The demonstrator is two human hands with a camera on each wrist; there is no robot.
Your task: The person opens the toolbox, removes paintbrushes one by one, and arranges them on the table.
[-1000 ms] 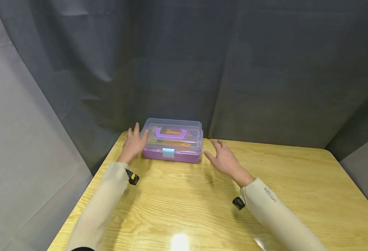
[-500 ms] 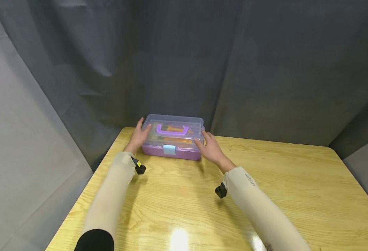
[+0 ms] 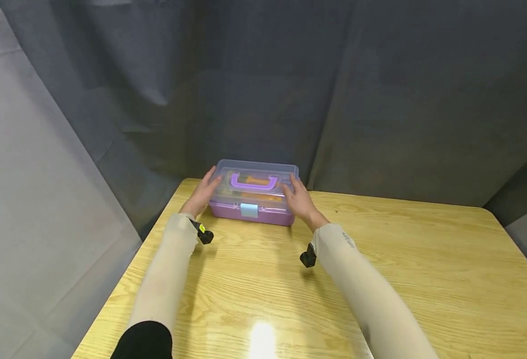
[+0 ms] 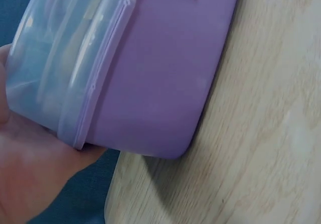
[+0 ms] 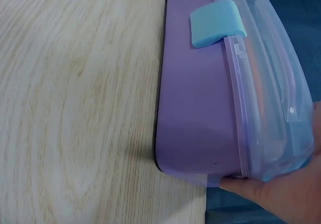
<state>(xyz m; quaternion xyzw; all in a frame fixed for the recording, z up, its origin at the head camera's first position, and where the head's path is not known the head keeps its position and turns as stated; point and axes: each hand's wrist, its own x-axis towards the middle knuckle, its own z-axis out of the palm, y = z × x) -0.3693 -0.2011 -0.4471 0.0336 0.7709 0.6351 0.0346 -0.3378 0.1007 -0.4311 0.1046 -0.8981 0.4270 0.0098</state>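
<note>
A plastic storage box (image 3: 270,217) stands at the back of the table, its purple base under a clear lid. On the lid lies a purple handle (image 3: 253,186), and a light blue latch (image 3: 249,210) sits over the front seam, with the lid down. Orange items (image 3: 263,197) show through the plastic, their kind unclear. My left hand (image 3: 202,193) grips the box's left end, thumb at the lid's edge. At the opposite end my right hand (image 3: 301,203) holds the lid and side; the right wrist view shows a finger below the lid rim.
The wooden table (image 3: 245,279) has a rounded back left corner close beside the box. Dark curtain (image 3: 263,89) hangs right behind the table, and a paler grey cloth (image 3: 43,199) hangs along the left. A black wrist camera (image 3: 308,257) sits on the right cuff.
Both hands have come in from either side of the storage box and now hold its ends; the right hand moved left. The box stays at the same place on the table.
</note>
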